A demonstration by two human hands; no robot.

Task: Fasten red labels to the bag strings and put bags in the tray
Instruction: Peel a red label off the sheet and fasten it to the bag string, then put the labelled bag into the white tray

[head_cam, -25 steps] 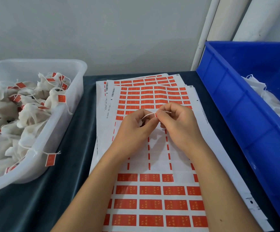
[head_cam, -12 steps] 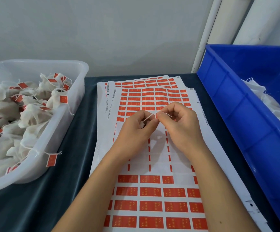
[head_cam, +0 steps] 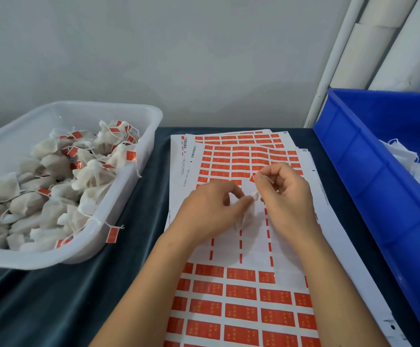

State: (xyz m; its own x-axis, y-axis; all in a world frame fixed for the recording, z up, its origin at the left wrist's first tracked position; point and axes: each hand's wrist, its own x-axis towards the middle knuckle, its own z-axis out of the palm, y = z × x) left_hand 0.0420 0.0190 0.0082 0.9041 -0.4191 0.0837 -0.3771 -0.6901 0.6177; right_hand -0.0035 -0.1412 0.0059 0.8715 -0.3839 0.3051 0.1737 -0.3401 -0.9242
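step: label going on | your left hand (head_cam: 212, 204) grips the bag (head_cam: 246, 216), right hand (head_cam: 282, 194) pinches string (head_cam: 266, 178) plus red label (head_cam: 252, 178) | next, I reckon: press it flat, then drop it in the tray (head_cam: 118, 196)

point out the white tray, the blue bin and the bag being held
white tray (head_cam: 138, 113), head view, on its far rim
blue bin (head_cam: 359, 171), head view, on its near wall
bag (head_cam: 247, 216), head view, on its body below the left hand's fingers
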